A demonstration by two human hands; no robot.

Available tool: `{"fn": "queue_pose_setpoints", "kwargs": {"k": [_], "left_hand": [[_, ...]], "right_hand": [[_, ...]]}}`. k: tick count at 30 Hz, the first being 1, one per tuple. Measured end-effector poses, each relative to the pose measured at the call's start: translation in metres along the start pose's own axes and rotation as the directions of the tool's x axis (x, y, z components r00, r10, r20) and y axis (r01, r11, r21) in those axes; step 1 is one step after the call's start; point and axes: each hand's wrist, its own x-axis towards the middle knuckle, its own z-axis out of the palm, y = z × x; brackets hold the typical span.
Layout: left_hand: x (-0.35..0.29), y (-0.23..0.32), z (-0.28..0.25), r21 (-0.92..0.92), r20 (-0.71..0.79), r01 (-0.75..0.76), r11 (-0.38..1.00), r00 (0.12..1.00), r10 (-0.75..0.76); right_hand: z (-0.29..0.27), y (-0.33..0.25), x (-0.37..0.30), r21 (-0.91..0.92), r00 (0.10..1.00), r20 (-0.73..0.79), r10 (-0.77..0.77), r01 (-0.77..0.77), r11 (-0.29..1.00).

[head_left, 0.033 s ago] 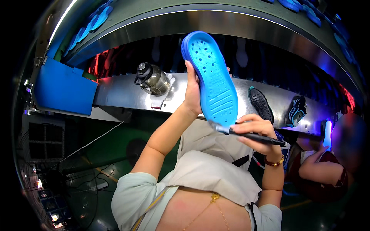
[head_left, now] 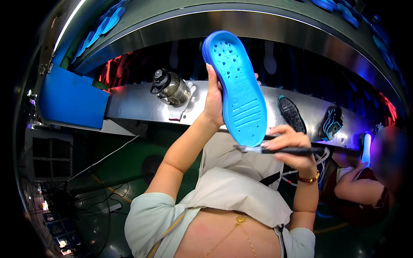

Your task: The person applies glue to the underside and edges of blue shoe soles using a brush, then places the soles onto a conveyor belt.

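My left hand grips a bright blue shoe sole by its edge, thumb on the left rim and fingertips showing at the right. The sole stands tilted up, its holed and ridged face toward me. In my right hand is a black-handled brush, fingers closed round the handle. The brush's bristle end lies just below the sole's lower end; whether they touch I cannot tell.
On the metal ledge stand a dark water jug, a white glove, a black sole and a dark shoe. Beyond runs a conveyor carrying blue soles. A co-worker sits at the right.
The brush has come off the sole's lower end, moving down and slightly right, its handle now more level. The sole has shifted very slightly in my left hand's hold.
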Motion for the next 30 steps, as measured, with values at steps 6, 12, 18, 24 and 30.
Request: {"fn": "queue_pose_setpoints", "kwargs": {"k": [6, 12, 18, 24, 30], "left_hand": [[-0.009, -0.007, 0.024, 0.037, -0.081, -0.101, 0.994, 0.991, 0.104], [-0.015, -0.029, 0.017, -0.148, 0.065, -0.104, 0.984, 0.991, 0.114], [-0.010, -0.017, 0.021, -0.241, 0.084, -0.136, 0.961, 0.984, 0.160], [-0.004, -0.009, 0.019, -0.158, 0.046, -0.133, 0.979, 0.989, 0.141], [-0.001, -0.002, 0.001, -0.181, 0.074, 0.257, 0.949, 0.966, -0.248]], "right_hand": [[0.020, 0.003, 0.006, 0.515, 0.887, -0.356, 0.294, -0.076, 0.854], [0.039, -0.019, 0.010, -0.051, 0.957, -0.290, 0.004, -0.020, 0.998], [0.005, -0.022, 0.024, -0.111, 0.974, -0.226, 0.010, -0.035, 0.993], [0.001, -0.021, 0.031, -0.060, 0.989, -0.144, 0.036, -0.045, 0.997], [0.001, -0.035, 0.026, -0.144, 0.988, 0.149, -0.026, 0.047, 0.988]]}}
